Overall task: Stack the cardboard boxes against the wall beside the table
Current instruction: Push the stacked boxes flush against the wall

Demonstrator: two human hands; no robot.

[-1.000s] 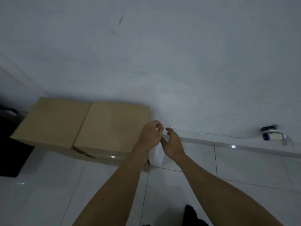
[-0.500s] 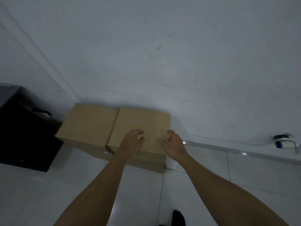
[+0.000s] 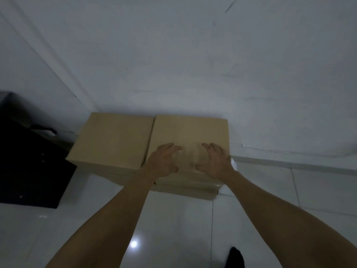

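Head view: left hand (image 3: pixel 163 161) and right hand (image 3: pixel 214 161), fingers spread, over right cardboard box (image 3: pixel 190 130).

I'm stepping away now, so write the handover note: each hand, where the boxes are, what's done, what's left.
Left hand: fingers spread, over the top of the right cardboard box, gripping nothing.
Right hand: the same, on that box's right part.
Boxes: left cardboard box and the right one sit side by side on the floor, backs at the wall, beside the black table.
Done: both at the wall.
Left: nothing stacked on top yet.
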